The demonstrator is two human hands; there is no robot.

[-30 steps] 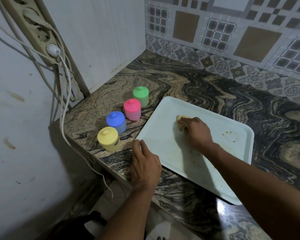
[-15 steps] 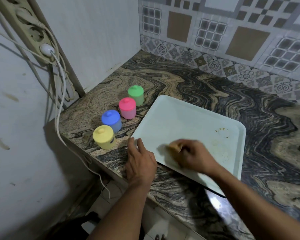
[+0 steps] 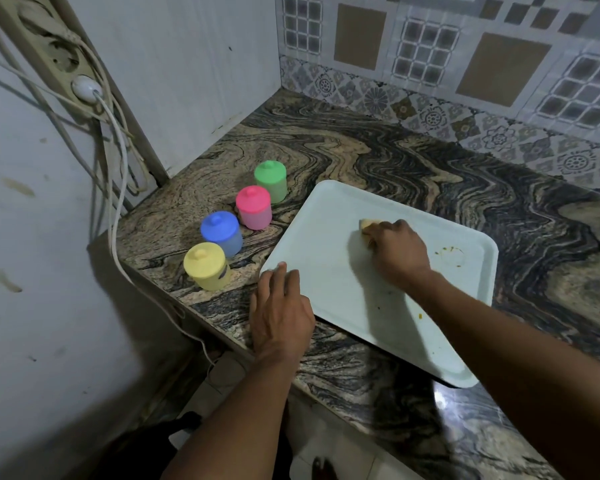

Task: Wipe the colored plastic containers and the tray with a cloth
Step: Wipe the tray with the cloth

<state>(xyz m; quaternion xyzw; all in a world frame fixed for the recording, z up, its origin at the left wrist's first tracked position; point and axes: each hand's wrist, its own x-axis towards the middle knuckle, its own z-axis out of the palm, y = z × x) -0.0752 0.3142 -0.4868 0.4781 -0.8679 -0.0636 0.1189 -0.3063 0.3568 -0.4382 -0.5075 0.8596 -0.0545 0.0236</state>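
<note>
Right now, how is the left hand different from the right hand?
The left hand lies flat with straight fingers; the right hand curls round a small yellowish cloth. The left hand rests mostly on the swirly stone counter, with only its fingertips on the corner of the pale rectangular plastic tray; the right hand is in the tray's middle. Both are bare and palm down.

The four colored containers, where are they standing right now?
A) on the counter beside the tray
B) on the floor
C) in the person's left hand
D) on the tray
A: the yellow container, blue container, pink container and green container stand in a line on the countertop, left of the tray, while the right hand holds the cloth on the tray.
</note>
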